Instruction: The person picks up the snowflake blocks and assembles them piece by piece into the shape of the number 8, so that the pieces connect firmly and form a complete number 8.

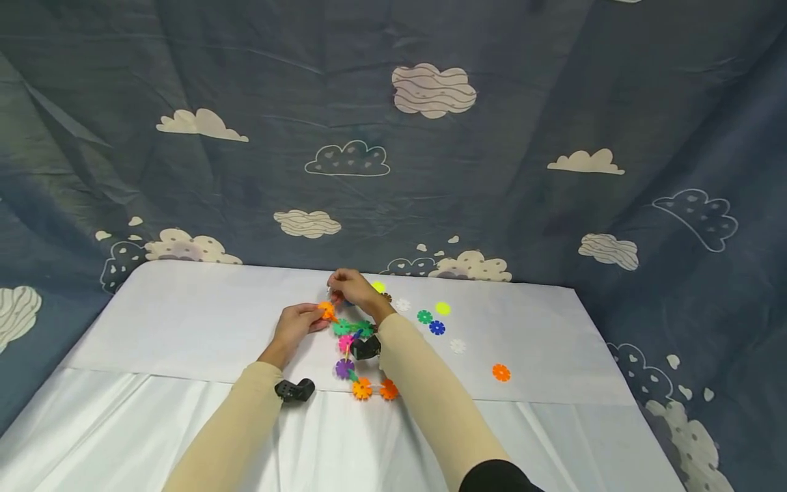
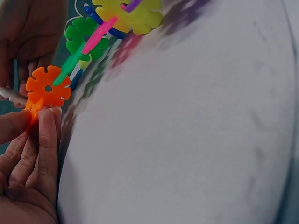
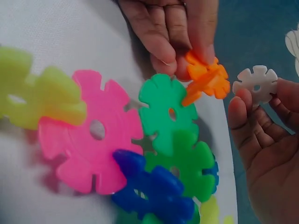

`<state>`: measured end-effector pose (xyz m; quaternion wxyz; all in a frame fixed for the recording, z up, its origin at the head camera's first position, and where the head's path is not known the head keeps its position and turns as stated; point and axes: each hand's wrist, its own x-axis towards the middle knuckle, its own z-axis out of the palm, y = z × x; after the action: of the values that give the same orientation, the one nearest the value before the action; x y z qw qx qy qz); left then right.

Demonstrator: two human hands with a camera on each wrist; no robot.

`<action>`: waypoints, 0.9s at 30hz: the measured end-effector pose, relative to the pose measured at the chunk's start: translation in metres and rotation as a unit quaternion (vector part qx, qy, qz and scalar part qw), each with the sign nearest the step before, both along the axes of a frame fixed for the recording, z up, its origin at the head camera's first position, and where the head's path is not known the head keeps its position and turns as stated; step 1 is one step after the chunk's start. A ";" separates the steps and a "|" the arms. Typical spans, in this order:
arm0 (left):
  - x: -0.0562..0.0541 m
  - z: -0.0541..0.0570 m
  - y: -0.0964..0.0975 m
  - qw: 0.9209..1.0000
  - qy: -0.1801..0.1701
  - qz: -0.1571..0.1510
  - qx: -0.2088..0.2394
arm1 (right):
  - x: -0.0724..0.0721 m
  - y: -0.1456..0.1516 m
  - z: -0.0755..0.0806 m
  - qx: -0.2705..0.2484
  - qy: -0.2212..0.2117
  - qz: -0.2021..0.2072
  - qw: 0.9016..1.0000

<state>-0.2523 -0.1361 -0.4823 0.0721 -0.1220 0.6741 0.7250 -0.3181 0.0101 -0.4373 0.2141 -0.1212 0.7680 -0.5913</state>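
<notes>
My left hand [image 1: 295, 329] pinches an orange notched flower disc [image 2: 56, 95] between thumb and fingertips. Slotted into it, the linked chain of discs runs back toward me: a green disc [image 3: 156, 102], a pink disc [image 3: 117, 116], a blue disc [image 3: 154, 186] and a purple disc [image 1: 344, 369] among them. With thumb and fingers, my right hand [image 3: 271, 144] holds a white flower disc [image 3: 247, 80] by its edge, face-on in the right wrist view. The white disc is beside the orange one, a small gap between them in that view. My right forearm hides part of the chain in the head view.
Loose discs lie right of my right arm: a yellow one [image 1: 443, 309], a green one [image 1: 424, 316], a blue one [image 1: 437, 328], a white one [image 1: 458, 346] and, farther right, an orange one [image 1: 501, 372]. A cloud-patterned curtain [image 1: 356, 82] hangs behind the white table [image 1: 203, 321].
</notes>
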 end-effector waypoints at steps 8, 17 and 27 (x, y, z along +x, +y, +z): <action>0.002 0.004 0.002 1.000 -0.015 0.003 -0.017 | -0.001 -0.003 -0.004 0.025 -0.004 0.021 0.999; 0.003 0.003 0.005 1.000 -0.012 0.003 -0.016 | 0.002 0.000 -0.005 0.043 0.002 0.016 0.999; 0.003 0.004 0.004 1.000 -0.009 0.009 -0.028 | 0.003 0.000 -0.006 0.081 0.042 -0.013 0.996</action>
<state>-0.2493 -0.1321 -0.4786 0.0680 -0.1366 0.6926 0.7051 -0.3152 0.0102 -0.4436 0.1829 -0.1184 0.8234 -0.5240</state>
